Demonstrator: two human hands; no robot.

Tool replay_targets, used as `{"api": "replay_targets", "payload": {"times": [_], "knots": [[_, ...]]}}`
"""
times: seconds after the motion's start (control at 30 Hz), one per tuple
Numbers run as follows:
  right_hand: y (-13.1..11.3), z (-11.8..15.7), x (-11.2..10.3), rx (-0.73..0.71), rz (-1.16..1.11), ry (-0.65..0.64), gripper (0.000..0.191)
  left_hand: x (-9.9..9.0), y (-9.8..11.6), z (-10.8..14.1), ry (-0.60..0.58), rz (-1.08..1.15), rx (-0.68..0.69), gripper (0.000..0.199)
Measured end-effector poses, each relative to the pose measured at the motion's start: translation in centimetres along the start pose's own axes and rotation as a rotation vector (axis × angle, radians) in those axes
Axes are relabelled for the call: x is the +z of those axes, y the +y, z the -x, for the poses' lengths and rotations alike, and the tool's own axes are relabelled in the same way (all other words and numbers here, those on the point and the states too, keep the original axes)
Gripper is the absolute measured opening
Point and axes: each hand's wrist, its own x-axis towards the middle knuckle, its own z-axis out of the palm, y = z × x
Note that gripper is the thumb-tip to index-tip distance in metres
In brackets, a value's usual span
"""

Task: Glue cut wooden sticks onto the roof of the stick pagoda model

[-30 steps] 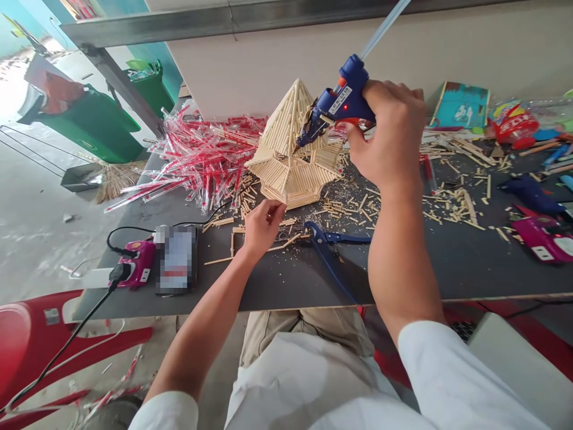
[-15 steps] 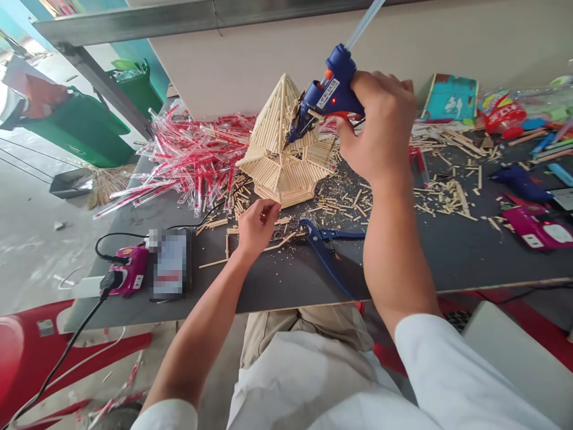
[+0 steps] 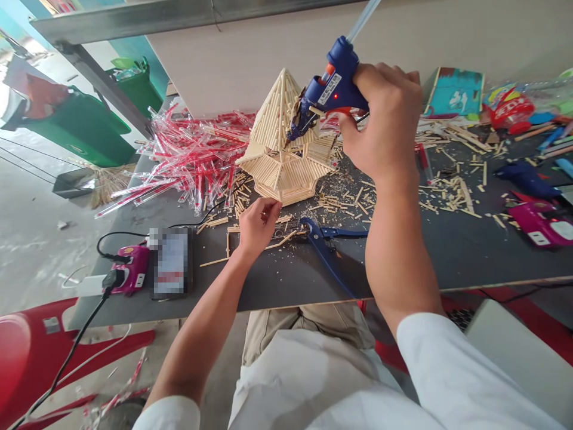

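Observation:
A small tower-like model (image 3: 280,128) made of thin wooden sticks stands on the dark table, with a pointed roof over a flared lower roof. My right hand (image 3: 385,119) is wrapped round a blue hot glue gun (image 3: 340,77), its red light lit and a clear glue stick out of its back. The nozzle points down at the model's front, where the upper roof meets the lower one. With curled fingers, my left hand (image 3: 258,224) pinches the front lower edge of the model; its fingertips are partly hidden. Blue cutters (image 3: 329,257) lie beside it.
Red-and-clear plastic wrappers (image 3: 192,155) are heaped at the left. Stick offcuts (image 3: 456,197) litter the right. A phone (image 3: 171,263) and a purple power adapter (image 3: 134,269) lie front left; another blue glue gun (image 3: 526,179) rests at the right.
The view has shifted slightly. Both hands keep nearly the same place on the model and glue gun, and the nozzle stays at the same joint.

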Motion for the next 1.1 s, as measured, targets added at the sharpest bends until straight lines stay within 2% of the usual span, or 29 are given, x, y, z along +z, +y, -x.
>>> {"api": "replay_targets", "payload": {"times": [0.23, 0.43, 0.6, 0.7, 0.8, 0.87, 0.93, 1.0, 1.1], "knots": [[0.4, 0.0, 0.5, -0.038, 0.004, 0.051, 0.050, -0.2, 0.3, -0.1, -0.002, -0.009, 0.002, 0.017], [0.5, 0.0, 0.8, -0.040, -0.093, 0.076, 0.043, -0.1, 0.2, -0.1, 0.011, 0.043, -0.056, 0.017], [0.8, -0.1, 1.1, -0.007, -0.153, 0.150, 0.031, -0.1, 0.1, -0.1, -0.005, 0.084, -0.080, 0.016], [1.6, -0.2, 1.3, 0.082, -0.193, 0.206, 0.033, -0.2, 0.2, -0.1, -0.012, 0.172, -0.120, 0.017], [3.8, 0.3, 1.5, 0.245, -0.211, 0.233, 0.032, -0.1, 0.1, -0.4, 0.012, 0.343, -0.211, 0.022], [6.5, 1.7, 1.9, 0.351, -0.201, 0.204, 0.025, 0.0, -0.1, -0.6, 0.024, 0.457, -0.270, 0.023], [9.7, 4.0, 2.5, 0.478, -0.160, 0.156, 0.030, 0.0, -0.1, -0.9, 0.026, 0.547, -0.309, 0.023], [12.9, 6.9, 3.4, 0.609, -0.110, -0.010, 0.036, 0.0, 0.0, -1.1, 0.018, 0.630, -0.319, 0.022], [15.9, 10.4, 4.7, 0.637, -0.053, -0.280, 0.031, -0.2, 0.5, -1.2, -0.033, 0.740, -0.275, 0.019]]}}
